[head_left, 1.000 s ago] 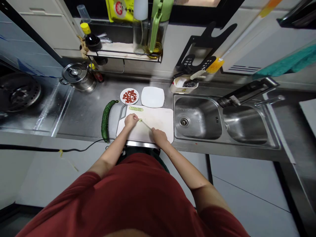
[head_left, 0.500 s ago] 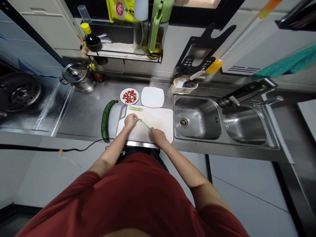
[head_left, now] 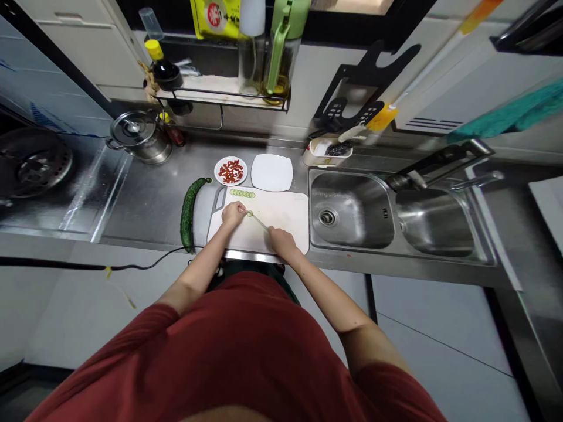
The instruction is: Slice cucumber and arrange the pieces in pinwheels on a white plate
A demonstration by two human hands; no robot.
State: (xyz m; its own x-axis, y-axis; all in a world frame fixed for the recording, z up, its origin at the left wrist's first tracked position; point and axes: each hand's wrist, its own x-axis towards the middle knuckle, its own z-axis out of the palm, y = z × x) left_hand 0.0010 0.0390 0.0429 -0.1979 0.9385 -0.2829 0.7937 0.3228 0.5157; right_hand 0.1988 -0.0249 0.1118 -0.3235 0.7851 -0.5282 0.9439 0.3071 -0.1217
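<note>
Over the white cutting board (head_left: 281, 214), my right hand (head_left: 282, 241) is closed on the handle end of a thin knife (head_left: 259, 221). The blade points up and left to a small green slice (head_left: 250, 214). My left hand (head_left: 234, 214) is closed beside that slice, fingertips pinched together; whether they hold anything is too small to tell. A row of overlapping green slices (head_left: 242, 193) lies along the board's top edge. Behind the board stand a white plate of chopped red pieces (head_left: 231, 172) and a bare white square plate (head_left: 271, 173).
A long green cucumber (head_left: 187, 214) lies left of the board. At the back left are a lidded steel pot (head_left: 139, 136) and a small bottle (head_left: 175, 133). A double sink (head_left: 352, 208) is on the right, a utensil holder (head_left: 328, 153) behind it. A black cable (head_left: 132, 266) crosses the left front.
</note>
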